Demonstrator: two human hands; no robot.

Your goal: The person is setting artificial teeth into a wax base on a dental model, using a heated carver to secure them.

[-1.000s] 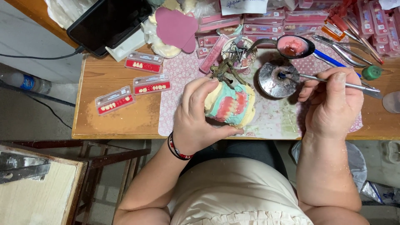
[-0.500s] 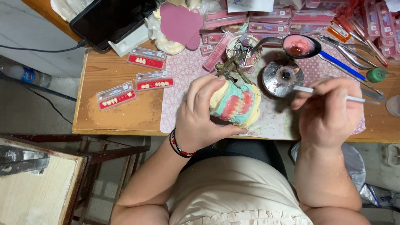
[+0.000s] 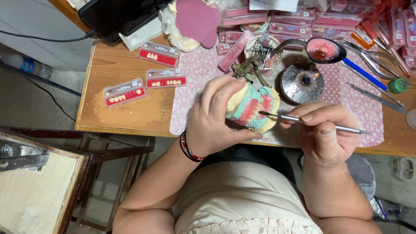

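Half a second ago the thin metal carving tool [image 3: 312, 123] had its tip at the round metal burner [image 3: 302, 84]; now the tip touches the pink wax of the green-and-cream plaster denture model [image 3: 253, 106], so warmed metal seems to be meeting wax. The left hand [image 3: 214, 119] grasps the model near the table's [image 3: 121, 112] near edge. The right hand [image 3: 327, 134] pinches the tool pen-like, wrist low.

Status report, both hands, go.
Left hand grips dental model. Right hand holds metal tool, tip on the model. Nothing blocking.
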